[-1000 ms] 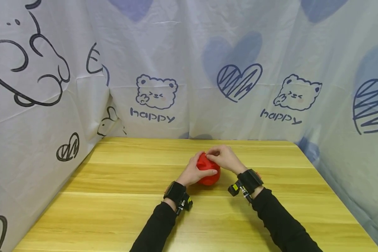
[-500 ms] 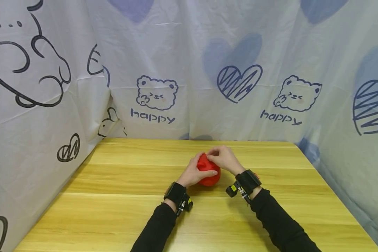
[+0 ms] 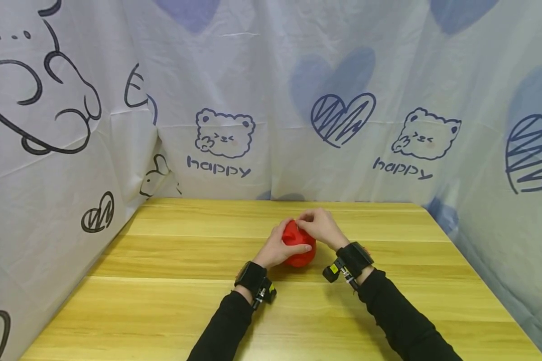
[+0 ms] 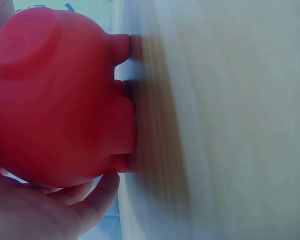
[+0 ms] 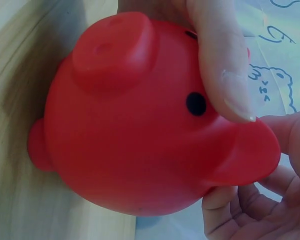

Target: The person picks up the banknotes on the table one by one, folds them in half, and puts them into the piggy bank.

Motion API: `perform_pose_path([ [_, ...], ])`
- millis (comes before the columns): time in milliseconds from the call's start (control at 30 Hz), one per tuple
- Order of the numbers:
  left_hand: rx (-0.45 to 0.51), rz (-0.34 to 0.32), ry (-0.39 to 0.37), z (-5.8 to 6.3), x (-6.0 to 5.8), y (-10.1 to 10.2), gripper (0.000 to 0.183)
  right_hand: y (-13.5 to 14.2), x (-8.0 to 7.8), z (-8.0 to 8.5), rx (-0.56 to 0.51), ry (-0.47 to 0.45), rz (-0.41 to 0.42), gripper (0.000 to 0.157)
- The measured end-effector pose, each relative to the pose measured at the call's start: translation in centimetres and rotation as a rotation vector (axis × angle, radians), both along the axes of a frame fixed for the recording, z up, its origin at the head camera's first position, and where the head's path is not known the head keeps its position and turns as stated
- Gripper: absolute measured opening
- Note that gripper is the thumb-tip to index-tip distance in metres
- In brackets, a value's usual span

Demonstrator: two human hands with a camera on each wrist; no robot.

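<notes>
A red pig-shaped bank (image 3: 300, 257) stands on its feet on the wooden table, its round snout (image 5: 112, 50) facing me. My left hand (image 3: 274, 248) grips it from the left, thumb across the front and the other fingers around the far side. Against the bank's top and one ear (image 5: 252, 152) are the bent fingers of my right hand (image 3: 323, 228). Whether these pinch the ear or something small behind it is hidden. In the left wrist view, the bank's feet (image 4: 122, 125) touch the tabletop.
The wooden table (image 3: 162, 306) spreads around both arms. A pale printed curtain (image 3: 275, 150) with hearts and bears hangs along the back and both sides. Each wrist wears a black band with a small camera, such as the right band (image 3: 355, 259).
The right wrist has shifted slightly to the left, while its fingers stay at the bank's top. My left hand and the bank hold their place.
</notes>
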State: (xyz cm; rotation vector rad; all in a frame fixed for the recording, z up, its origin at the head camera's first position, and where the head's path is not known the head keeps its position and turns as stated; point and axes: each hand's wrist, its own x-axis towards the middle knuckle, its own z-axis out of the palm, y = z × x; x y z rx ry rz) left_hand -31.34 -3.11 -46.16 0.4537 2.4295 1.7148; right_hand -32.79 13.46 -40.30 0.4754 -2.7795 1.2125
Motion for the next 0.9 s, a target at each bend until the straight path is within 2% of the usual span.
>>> perform_pose_path([
  [533, -0.002, -0.010, 0.005, -0.04, -0.19, -0.02, 0.094, -0.66, -0.09, 0.11, 0.012, -0.006, -0.038, 0.014],
  [900, -0.012, -0.010, 0.022, 0.08, -0.05, -0.02, 0.093, -0.71, -0.44, -0.10, -0.030, -0.071, -0.056, 0.015],
])
